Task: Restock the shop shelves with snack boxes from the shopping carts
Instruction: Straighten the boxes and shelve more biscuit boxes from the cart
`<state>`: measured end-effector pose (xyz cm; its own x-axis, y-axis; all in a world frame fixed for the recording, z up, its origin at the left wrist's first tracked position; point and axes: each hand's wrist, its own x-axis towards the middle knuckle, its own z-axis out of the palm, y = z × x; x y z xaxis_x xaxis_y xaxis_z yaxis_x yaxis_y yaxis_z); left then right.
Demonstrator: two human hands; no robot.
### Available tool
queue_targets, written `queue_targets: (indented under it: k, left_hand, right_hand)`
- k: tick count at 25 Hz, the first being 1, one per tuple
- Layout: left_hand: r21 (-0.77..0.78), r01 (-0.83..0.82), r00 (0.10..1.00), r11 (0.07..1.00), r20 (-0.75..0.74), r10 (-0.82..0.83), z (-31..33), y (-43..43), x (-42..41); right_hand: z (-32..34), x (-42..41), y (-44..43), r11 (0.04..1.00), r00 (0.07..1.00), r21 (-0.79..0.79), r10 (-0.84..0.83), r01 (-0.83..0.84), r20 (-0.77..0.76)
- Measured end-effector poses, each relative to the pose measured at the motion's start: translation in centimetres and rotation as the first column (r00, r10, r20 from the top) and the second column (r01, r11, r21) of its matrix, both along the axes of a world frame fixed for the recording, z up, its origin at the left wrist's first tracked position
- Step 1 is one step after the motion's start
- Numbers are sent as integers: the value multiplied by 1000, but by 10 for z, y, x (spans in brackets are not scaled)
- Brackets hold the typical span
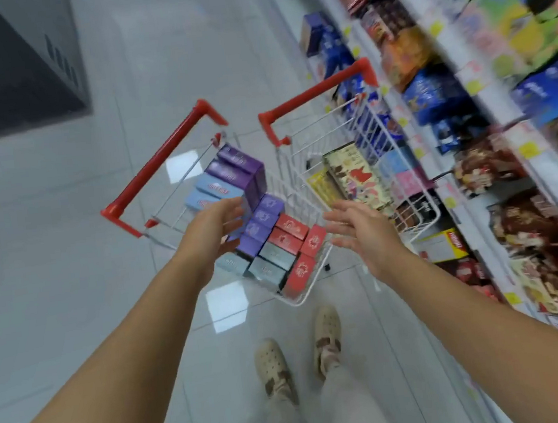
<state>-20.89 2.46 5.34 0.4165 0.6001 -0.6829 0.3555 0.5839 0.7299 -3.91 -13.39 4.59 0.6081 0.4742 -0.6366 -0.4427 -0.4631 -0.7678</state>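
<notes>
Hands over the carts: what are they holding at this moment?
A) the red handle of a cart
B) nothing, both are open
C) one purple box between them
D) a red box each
B: the left hand and the right hand both show spread, straight fingers with nothing in them. The small boxes all lie in the left cart.

snack boxes (264,214), print blurred, nothing legible

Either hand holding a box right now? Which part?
Nothing held. Left hand and right hand are both open, fingers straight, reaching toward the snack boxes.
</notes>
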Motion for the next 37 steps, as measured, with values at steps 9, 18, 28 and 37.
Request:
queue_targets:
  k: [9, 18, 28, 37]
  left_hand:
    - [-123, -229, 965, 966, -159, 208, -96, 39, -56]
    - [-87, -444, 894, 892, -114, 433, -123, 64, -41]
    - [-49, -516, 856, 855, -68, 512, -135, 59, -34]
    - [19, -129, 987, 991, -92, 130, -132, 53, -39]
  right_hand:
    - [-138, -33, 99, 919, 944, -221, 304, -326, -127]
    - [-186, -57, 195, 585, 347, -634, 811, -506, 471]
    - [-208, -64, 191, 667, 244, -569, 725, -481, 644]
    - [-141, 11, 149, 879, 888, 124, 456, -461, 66]
